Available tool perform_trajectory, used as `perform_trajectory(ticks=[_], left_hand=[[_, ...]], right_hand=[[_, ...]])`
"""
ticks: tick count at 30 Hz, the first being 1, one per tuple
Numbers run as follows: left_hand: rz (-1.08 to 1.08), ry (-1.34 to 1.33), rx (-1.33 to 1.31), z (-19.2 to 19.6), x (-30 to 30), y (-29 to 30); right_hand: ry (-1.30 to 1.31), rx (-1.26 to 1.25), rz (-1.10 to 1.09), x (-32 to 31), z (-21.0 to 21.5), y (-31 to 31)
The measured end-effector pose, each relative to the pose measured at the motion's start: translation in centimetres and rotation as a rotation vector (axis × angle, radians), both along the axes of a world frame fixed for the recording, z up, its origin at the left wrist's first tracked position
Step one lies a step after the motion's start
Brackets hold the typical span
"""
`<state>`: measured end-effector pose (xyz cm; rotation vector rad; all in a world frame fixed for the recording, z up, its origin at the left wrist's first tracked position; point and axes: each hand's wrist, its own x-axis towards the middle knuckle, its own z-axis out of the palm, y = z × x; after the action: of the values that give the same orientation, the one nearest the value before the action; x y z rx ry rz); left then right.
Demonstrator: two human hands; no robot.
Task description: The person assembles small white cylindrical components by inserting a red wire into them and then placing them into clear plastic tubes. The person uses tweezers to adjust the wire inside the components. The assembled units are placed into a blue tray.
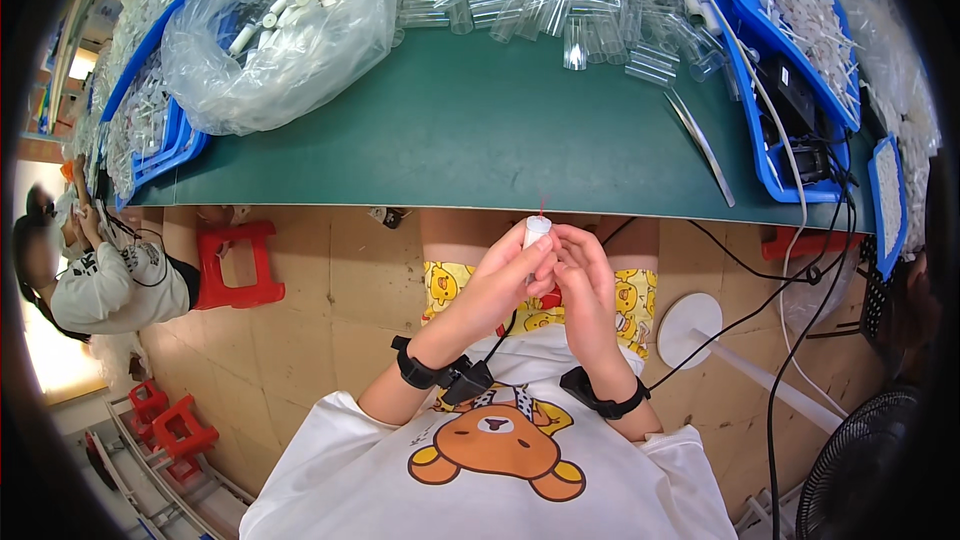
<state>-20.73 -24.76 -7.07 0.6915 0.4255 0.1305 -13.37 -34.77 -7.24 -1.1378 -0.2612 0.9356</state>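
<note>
A small white cylinder [538,227] with a thin red wire standing out of its top is in my left hand [508,268], just off the table's front edge. The left thumb and fingers are closed around its sides. Close against it is my right hand [586,275], with curled fingers whose tips meet the left fingers beside the cylinder. Whatever the right fingertips pinch is hidden between the hands. Both wrists wear black straps.
Clear plastic tubes [575,43] pile up along the back of the green table [420,140]. A clear bag [270,90] contains white cylinders. Tweezers [703,150] lie near blue trays [760,130] of small parts. Black cables hang at right above a fan [865,470]. Another person [110,280] sits at left.
</note>
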Motion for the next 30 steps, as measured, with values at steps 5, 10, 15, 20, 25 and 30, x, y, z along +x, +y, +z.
perform_trajectory(ticks=[5, 10, 15, 20, 25, 30], left_hand=[[0.007, -0.003, -0.009, -0.4, 0.1, 0.1], [0.0, 0.024, 0.022, 0.0, 0.3, 0.4], [0.016, 0.082, 0.046, 0.5, 0.7, 0.3], [-0.013, 0.037, 0.078, 0.4, 0.9, 0.3], [-0.031, 0.039, 0.144, 0.2, 1.0, 0.3], [-0.07, 0.131, 0.231, 0.2, 0.7, 1.0]], right_hand=[[0.006, 0.005, 0.008, 0.1, -0.2, 0.1], [0.016, 0.007, 0.016, 0.3, -0.4, 0.2], [0.085, -0.003, 0.081, 0.5, -0.3, 0.2], [0.123, 0.117, 0.077, 0.2, -0.7, 0.5], [0.007, 0.039, 0.059, -0.5, -0.7, 1.8], [-0.066, -0.07, 0.079, -0.6, -0.8, 2.5]])
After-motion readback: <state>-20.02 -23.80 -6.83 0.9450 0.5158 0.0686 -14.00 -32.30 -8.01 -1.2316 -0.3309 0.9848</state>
